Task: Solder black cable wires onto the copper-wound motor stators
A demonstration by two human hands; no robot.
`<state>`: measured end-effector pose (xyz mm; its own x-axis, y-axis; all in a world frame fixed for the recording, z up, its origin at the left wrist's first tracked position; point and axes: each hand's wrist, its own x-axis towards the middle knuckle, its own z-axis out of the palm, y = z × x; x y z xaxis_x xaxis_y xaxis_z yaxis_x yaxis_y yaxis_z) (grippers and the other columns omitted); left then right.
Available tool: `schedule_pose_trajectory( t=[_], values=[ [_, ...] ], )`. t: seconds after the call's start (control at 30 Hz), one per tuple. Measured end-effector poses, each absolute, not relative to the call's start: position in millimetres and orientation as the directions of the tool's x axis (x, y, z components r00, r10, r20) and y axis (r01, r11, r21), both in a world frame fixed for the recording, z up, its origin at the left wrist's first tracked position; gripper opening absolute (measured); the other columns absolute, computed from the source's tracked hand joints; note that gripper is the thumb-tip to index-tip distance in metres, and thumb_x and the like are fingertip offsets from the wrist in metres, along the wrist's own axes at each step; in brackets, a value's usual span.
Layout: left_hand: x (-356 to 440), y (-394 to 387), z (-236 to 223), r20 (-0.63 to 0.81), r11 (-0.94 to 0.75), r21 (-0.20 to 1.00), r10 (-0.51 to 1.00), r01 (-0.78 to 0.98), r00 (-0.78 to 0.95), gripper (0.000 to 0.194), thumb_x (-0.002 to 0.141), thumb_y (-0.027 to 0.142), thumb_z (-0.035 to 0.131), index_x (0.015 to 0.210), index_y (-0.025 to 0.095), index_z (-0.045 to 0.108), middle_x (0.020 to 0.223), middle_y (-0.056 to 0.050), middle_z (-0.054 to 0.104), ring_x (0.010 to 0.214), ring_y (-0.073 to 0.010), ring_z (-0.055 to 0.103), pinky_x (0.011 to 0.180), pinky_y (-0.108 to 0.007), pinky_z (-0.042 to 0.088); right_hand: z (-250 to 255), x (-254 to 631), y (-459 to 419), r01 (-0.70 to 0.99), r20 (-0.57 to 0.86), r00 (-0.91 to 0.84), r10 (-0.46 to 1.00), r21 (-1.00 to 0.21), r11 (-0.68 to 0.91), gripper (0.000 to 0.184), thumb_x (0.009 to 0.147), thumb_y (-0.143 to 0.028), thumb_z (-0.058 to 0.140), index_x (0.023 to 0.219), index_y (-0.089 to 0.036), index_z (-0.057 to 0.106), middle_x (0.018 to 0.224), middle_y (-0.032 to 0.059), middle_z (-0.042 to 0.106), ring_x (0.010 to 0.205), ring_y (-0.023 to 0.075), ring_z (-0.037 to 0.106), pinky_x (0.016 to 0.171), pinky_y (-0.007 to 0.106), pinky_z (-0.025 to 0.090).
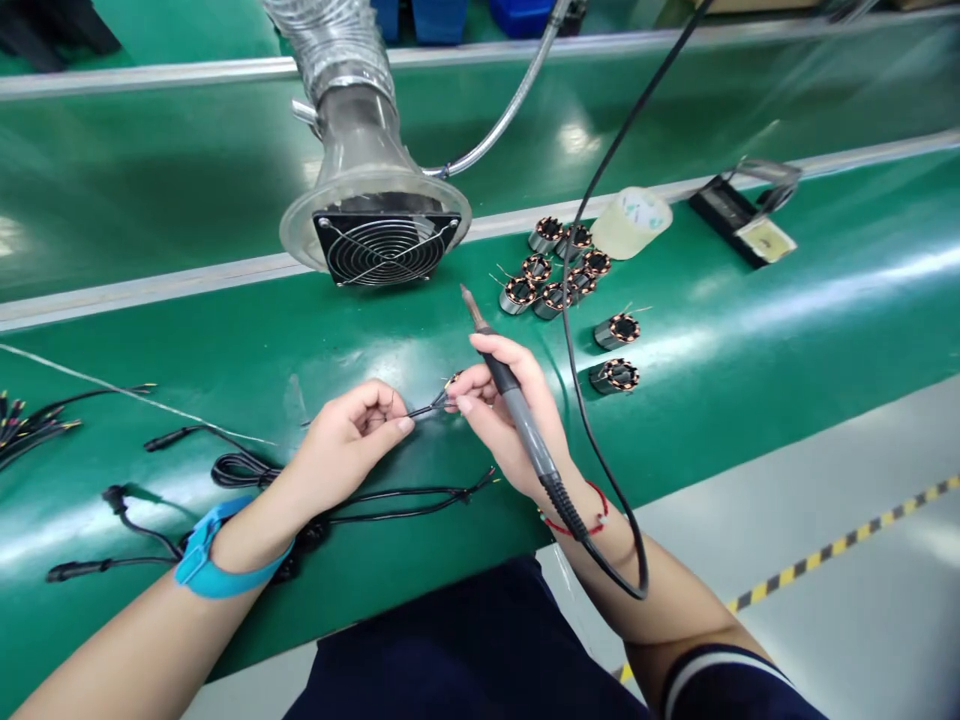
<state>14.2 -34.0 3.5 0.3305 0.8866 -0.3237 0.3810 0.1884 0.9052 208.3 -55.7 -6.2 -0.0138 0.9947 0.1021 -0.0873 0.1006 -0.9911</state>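
Firstly, note the limits: the near edge of the green surface runs diagonally past both forearms, with grey floor and yellow-and-black tape beyond it. A metal rail bounds the far side, and open belt lies between it and the hands. A fume-extractor fan stands at the rail. Copper-wound stators and a tape roll sit to the right; loose black cables lie to the left. The left hand is closed in a pinch on a thin black wire. The right hand grips a soldering iron penwise, its fingertips touching the wire's forked end.
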Motion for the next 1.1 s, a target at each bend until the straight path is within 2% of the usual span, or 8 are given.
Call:
schedule_pose_trajectory(
  t=[0.2, 0.3, 0.37, 0.5, 0.7, 0.77, 0.87, 1.1],
  values=[
    [12, -37, 1, -0.308, 0.134, 0.903, 0.865, 0.408, 0.396, 0.019, 0.086, 0.037, 0.061, 0.086, 0.018, 0.06, 0.077, 0.001, 0.056, 0.068, -0.0118, 0.048, 0.065, -0.025, 0.041, -9, 207, -54, -0.167, 0.069, -0.012, 0.998, -0.984, 0.066, 0.04, 0.083, -0.019, 0.065, 0.119, -0.028, 0.05, 0.082, -0.0044, 0.066, 0.077, 0.0119, 0.064, 0.075, 0.03, 0.051],
    [17, -35, 12, -0.238, 0.049, 0.908, 0.877, 0.415, 0.418, 0.03, 0.094, 0.041, 0.047, 0.091, 0.018, 0.067, 0.087, -0.003, 0.062, 0.073, -0.0139, 0.052, 0.069, -0.026, 0.043, -12, 208, -55, -0.262, 0.05, -0.067, 0.997, -0.965, 0.03, 0.036, 0.082, -0.02, 0.066, 0.115, -0.027, 0.052, 0.079, -0.0048, 0.065, 0.073, 0.0114, 0.062, 0.07, 0.028, 0.05],
    [22, -33, 20, -0.216, -0.001, 0.894, 0.875, 0.447, 0.433, 0.038, 0.096, 0.04, 0.04, 0.086, 0.018, 0.068, 0.083, -0.003, 0.063, 0.071, -0.0141, 0.053, 0.068, -0.026, 0.043, -15, 209, -56, -0.325, 0.054, -0.102, 0.993, -0.945, 0.018, 0.035, 0.083, -0.02, 0.066, 0.115, -0.027, 0.053, 0.08, -0.0046, 0.064, 0.075, 0.0112, 0.062, 0.071, 0.027, 0.05],
    [30, -31, 26, -0.202, -0.073, 0.866, 0.853, 0.494, 0.48, 0.034, 0.093, 0.036, 0.045, 0.072, 0.017, 0.063, 0.072, 0.0, 0.061, 0.068, -0.0132, 0.053, 0.069, -0.025, 0.042, -18, 210, -58, -0.383, 0.037, -0.132, 0.991, -0.923, -0.016, 0.036, 0.083, -0.02, 0.067, 0.115, -0.028, 0.054, 0.08, -0.0045, 0.063, 0.074, 0.0106, 0.061, 0.07, 0.027, 0.051],
    [37, -37, 23, -0.273, -0.037, 0.828, 0.846, 0.56, 0.459, 0.037, 0.093, 0.042, 0.046, 0.069, 0.017, 0.059, 0.063, 0.002, 0.055, 0.062, -0.0123, 0.048, 0.059, -0.023, 0.037, -20, 206, -61, -0.388, 0.008, -0.096, 0.995, -0.921, -0.03, 0.039, 0.079, -0.021, 0.068, 0.115, -0.027, 0.053, 0.077, -0.0057, 0.062, 0.067, 0.0096, 0.058, 0.063, 0.025, 0.048],
    [40, -39, 23, -0.252, -0.06, 0.825, 0.85, 0.561, 0.462, 0.036, 0.092, 0.042, 0.047, 0.068, 0.017, 0.058, 0.061, 0.003, 0.051, 0.058, -0.011, 0.043, 0.056, -0.023, 0.034, -18, 205, -61, -0.371, -0.002, -0.078, 0.997, -0.928, -0.031, 0.039, 0.079, -0.019, 0.067, 0.115, -0.027, 0.053, 0.076, -0.0067, 0.06, 0.064, 0.0085, 0.055, 0.06, 0.023, 0.046],
    [42, -40, 23, -0.19, -0.104, 0.843, 0.859, 0.528, 0.474, 0.032, 0.092, 0.038, 0.05, 0.072, 0.017, 0.061, 0.064, 0.003, 0.054, 0.061, -0.0106, 0.046, 0.058, -0.022, 0.036, -16, 205, -62, -0.38, -0.026, -0.066, 0.997, -0.924, -0.049, 0.039, 0.078, -0.018, 0.066, 0.114, -0.027, 0.053, 0.075, -0.0068, 0.06, 0.063, 0.0081, 0.055, 0.058, 0.023, 0.044],
    [42, -37, 19, -0.134, -0.11, 0.833, 0.911, 0.541, 0.391, 0.032, 0.093, 0.035, 0.049, 0.069, 0.017, 0.061, 0.063, 0.003, 0.056, 0.058, -0.0106, 0.044, 0.056, -0.023, 0.034, -14, 210, -61, -0.41, -0.027, -0.1, 0.995, -0.91, -0.066, 0.047, 0.076, -0.022, 0.07, 0.118, -0.028, 0.049, 0.084, -0.0042, 0.065, 0.071, 0.0098, 0.063, 0.063, 0.024, 0.051]
  ],
)
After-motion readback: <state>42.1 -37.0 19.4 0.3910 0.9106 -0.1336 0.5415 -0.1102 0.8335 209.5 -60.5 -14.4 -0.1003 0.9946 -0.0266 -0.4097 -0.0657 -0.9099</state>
